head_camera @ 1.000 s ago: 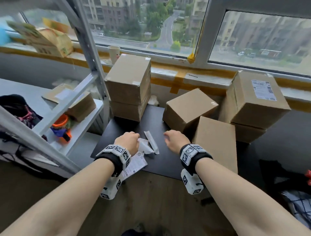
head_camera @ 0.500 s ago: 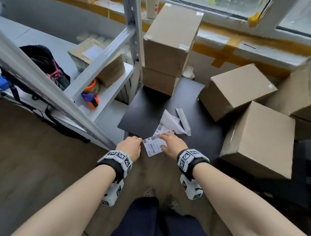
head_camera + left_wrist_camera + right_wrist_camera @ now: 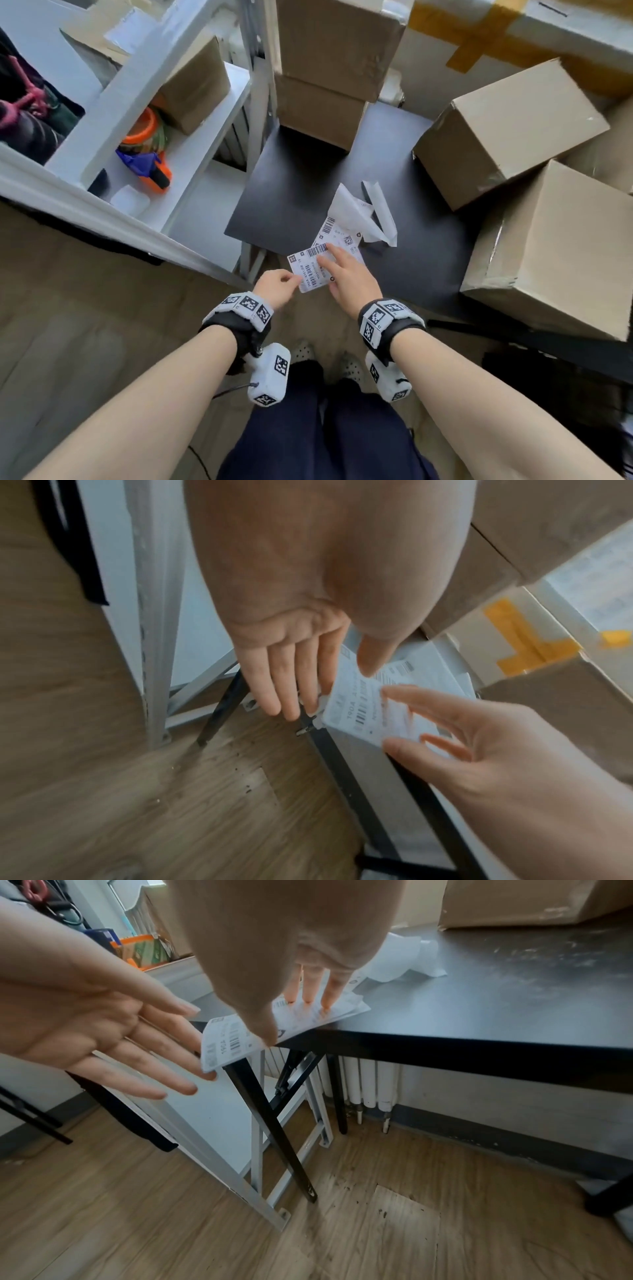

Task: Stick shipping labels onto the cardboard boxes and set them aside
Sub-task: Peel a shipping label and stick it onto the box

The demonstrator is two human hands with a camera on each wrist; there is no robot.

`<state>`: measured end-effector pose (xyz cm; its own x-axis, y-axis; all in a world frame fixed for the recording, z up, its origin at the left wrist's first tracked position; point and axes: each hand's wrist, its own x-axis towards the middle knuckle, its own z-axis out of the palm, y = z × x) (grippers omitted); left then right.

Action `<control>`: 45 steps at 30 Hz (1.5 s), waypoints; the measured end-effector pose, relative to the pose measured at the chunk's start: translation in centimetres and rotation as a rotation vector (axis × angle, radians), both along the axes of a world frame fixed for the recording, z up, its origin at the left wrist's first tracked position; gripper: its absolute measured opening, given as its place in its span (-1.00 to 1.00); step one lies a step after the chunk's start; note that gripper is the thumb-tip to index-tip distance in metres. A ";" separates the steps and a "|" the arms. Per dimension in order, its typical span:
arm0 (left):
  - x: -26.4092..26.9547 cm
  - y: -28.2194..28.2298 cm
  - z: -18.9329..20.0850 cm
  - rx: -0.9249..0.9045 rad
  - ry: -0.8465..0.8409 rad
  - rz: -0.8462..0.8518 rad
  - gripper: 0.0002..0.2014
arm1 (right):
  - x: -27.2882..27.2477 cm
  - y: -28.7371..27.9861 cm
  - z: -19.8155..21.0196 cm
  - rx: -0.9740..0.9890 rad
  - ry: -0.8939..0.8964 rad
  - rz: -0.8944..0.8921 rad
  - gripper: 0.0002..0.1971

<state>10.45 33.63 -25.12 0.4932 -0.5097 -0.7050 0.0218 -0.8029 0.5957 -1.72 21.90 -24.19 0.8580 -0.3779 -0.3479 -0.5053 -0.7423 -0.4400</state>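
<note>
head view: flat right hand (image 3: 349, 277) pins the label (image 3: 310, 270) overhanging the table (image 3: 428, 240); left hand (image 3: 275, 286), fingers straight, should pinch its free corner, peeling slowly.

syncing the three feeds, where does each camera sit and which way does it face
Head: looks steeply down at the black table; both forearms, left hand, right hand, legs show.
Left wrist: looks along the left hand's fingers to the floor; the right hand shows too.
Right wrist: looks along the right hand's fingers under the table.
All share the shipping label.
</note>
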 end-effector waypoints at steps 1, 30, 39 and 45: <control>0.1 -0.2 0.1 -0.032 0.062 0.093 -0.80 | 0.0 -0.1 0.0 0.002 -0.008 -0.008 -0.51; 2.8 -7.6 9.0 -0.280 0.139 0.417 -0.82 | -1.0 -8.9 7.1 -0.001 -0.090 -0.416 -0.75; 1.2 -12.1 12.6 -0.402 0.178 0.575 -0.75 | -1.5 -12.1 10.7 0.053 -0.294 -0.498 -0.84; -1.0 -14.6 14.2 -0.415 0.147 0.311 -0.84 | -1.5 -12.9 12.6 0.035 -0.366 -0.507 -0.80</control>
<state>9.41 19.05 -10.92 0.5764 -0.6056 -0.5486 0.3282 -0.4433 0.8342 -3.24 9.05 -11.58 0.6411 -0.7628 -0.0843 -0.6025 -0.4322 -0.6709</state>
